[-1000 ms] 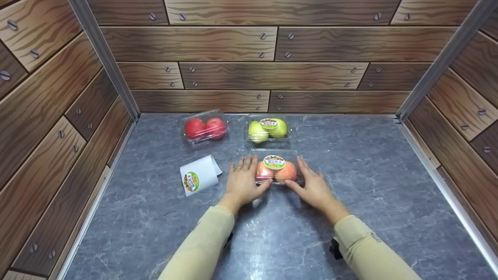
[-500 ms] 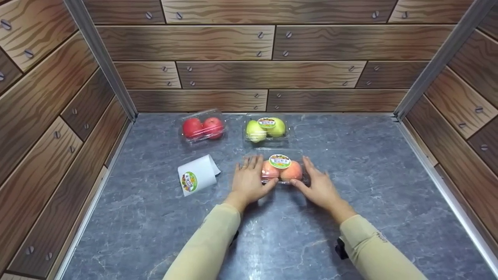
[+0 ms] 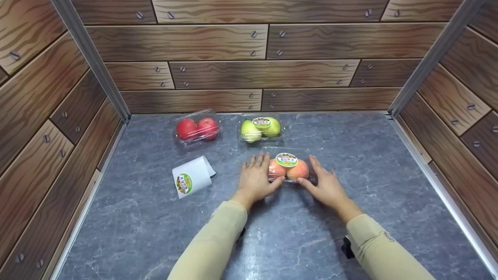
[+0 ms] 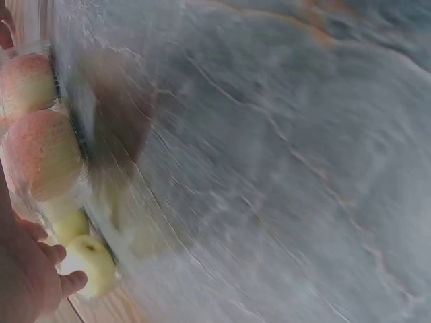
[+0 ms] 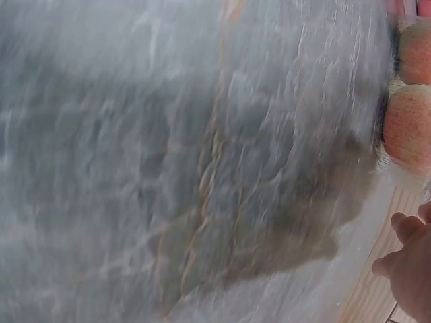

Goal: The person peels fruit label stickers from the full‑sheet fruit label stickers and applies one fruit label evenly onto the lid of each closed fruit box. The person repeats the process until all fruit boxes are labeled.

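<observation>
A clear plastic fruit box (image 3: 288, 172) with two pink-orange, peach-like fruits (image 3: 298, 170) rests on the table between both hands. An oval green-rimmed label (image 3: 286, 160) is on its lid. My left hand (image 3: 255, 177) presses against the box's left side, its thumb along the front edge. On the opposite side, my right hand (image 3: 327, 186) touches the wall with extended fingers, thumb at the front right corner. The left wrist view shows the speckled fruits (image 4: 44, 155) through the plastic, with fingers (image 4: 50, 254) below them; that view and the right wrist one crop the box.
Behind stand a labelled clear box with yellow-green fruits (image 3: 251, 131) and an unlabelled one with red fruits (image 3: 186, 129). A curled white sticker sheet (image 3: 196, 175) with an oval sticker lies left of the hands. Wood-patterned walls (image 3: 186, 101) enclose the grey table (image 3: 155, 233).
Both hands and the fruit box between them have shifted to the right relative to the two boxes behind. The view has also drifted slightly. The sticker sheet and rear boxes stay put.
</observation>
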Available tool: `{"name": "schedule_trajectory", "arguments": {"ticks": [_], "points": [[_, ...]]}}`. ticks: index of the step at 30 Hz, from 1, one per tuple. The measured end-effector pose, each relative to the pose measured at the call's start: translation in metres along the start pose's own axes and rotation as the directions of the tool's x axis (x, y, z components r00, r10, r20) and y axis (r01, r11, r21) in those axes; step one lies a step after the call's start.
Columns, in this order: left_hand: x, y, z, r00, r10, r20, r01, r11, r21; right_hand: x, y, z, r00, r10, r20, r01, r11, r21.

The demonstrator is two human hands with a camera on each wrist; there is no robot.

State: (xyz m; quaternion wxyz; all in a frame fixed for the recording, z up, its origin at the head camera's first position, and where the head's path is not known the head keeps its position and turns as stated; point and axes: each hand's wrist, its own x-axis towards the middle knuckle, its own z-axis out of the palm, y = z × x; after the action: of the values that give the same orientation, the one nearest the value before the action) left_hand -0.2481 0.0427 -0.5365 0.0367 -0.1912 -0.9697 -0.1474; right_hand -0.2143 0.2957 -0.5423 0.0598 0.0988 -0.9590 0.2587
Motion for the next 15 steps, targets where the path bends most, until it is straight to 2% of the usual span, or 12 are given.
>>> {"name": "schedule_trajectory", "arguments": {"ticks": [7,15], "points": [[0.008,0.008,0.004,1.0,0.003,-0.002,-0.003,1.0,-0.003,0.0,0.011,-0.004,1.0,0.018,0.002,-0.018,1.0,-0.004],[0.017,0.016,0.007,1.0,0.005,0.026,-0.005,1.0,-0.007,0.0,0.024,-0.011,1.0,0.021,-0.006,-0.021,1.0,-0.018]]}}
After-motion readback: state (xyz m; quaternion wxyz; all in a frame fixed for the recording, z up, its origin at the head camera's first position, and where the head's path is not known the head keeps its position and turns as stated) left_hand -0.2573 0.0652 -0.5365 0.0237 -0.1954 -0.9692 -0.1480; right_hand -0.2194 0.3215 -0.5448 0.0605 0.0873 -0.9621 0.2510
